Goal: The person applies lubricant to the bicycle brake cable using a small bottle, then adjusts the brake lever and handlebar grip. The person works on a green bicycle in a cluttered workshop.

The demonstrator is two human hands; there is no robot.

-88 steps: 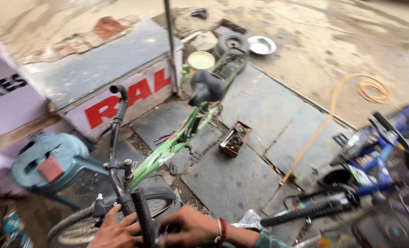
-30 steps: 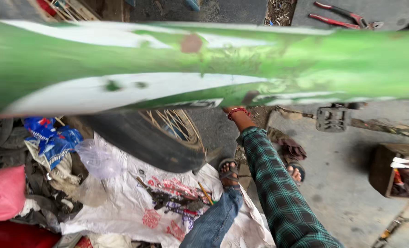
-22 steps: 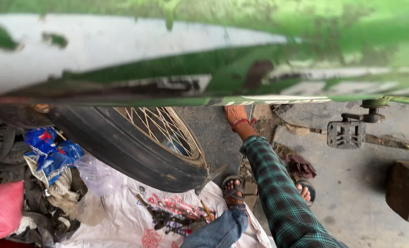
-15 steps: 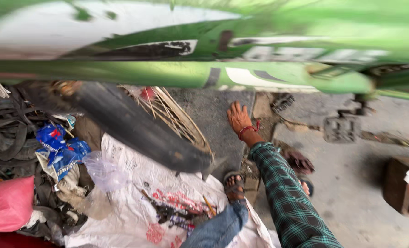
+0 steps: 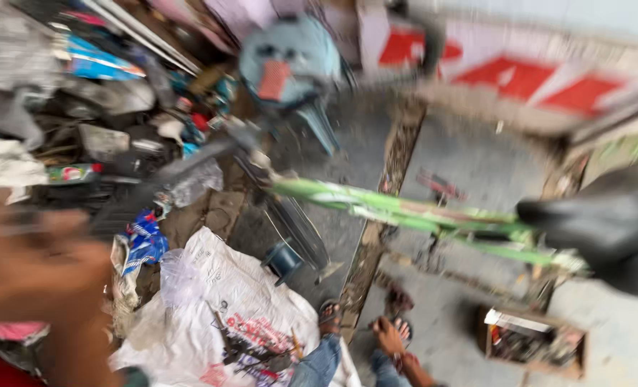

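A green bicycle frame [image 5: 405, 211] runs across the middle, with its black saddle [image 5: 606, 222] close at the right and its front wheel [image 5: 297, 233] turned down toward the ground. My left hand [image 5: 36, 265] is a large blur at the near left, by the end of the dark handlebar [image 5: 161, 179]; its grip is unclear. My right hand [image 5: 388, 335], with a red band on its wrist, hangs low beside my sandalled feet [image 5: 330, 312], fingers loose and nothing in them.
A white printed sack [image 5: 240, 322] lies on the ground under the wheel. A blue plastic stool [image 5: 290, 61] stands behind. A wooden box of tools [image 5: 534, 342] sits at the lower right. Piled clutter [image 5: 82, 122] fills the left side.
The view has pulled back and swung, so the frame is farther off and the saddle shows. My right hand has dropped away from the frame. My left hand has come into view.
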